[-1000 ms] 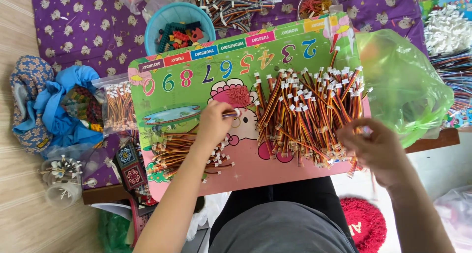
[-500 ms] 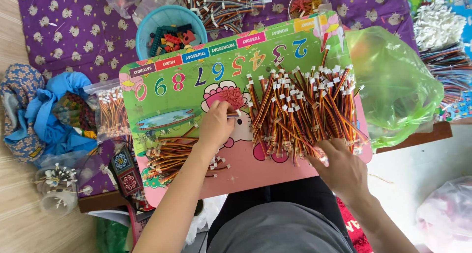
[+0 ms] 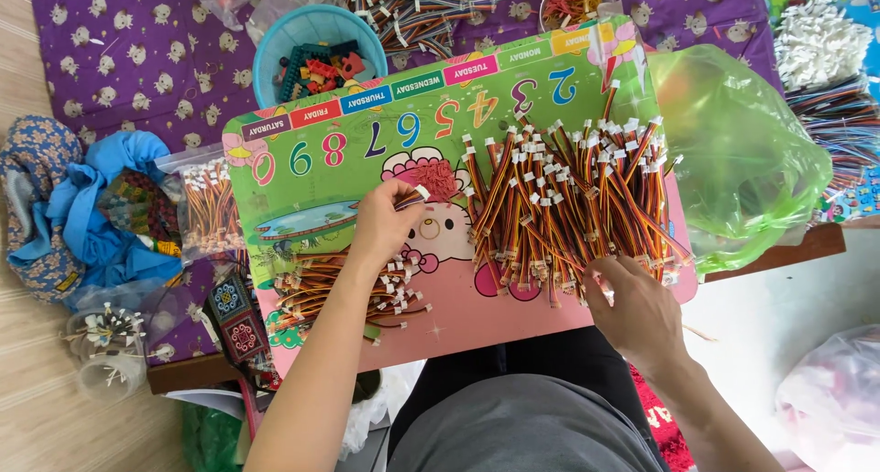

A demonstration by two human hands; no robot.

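The left hand (image 3: pixel 385 223) is pinching one thin wire with a white plug (image 3: pixel 414 195) between its fingertips, over the colourful number board (image 3: pixel 367 160). The right hand (image 3: pixel 632 307) is lying curled on the big pile of red and yellow wires (image 3: pixel 568 206), fingers partly hidden. A round blue plastic bowl (image 3: pixel 275 46) is holding small red and dark pieces (image 3: pixel 325 69). The green plastic bag (image 3: pixel 742 160) is too crumpled to see inside.

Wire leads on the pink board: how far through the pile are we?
Done: a smaller pile of leads lies at the board's near left. In hand: the left hand pinches one white connector; the right hand rests at the big pile. Left: that bigger pile, clearly most of the leads.
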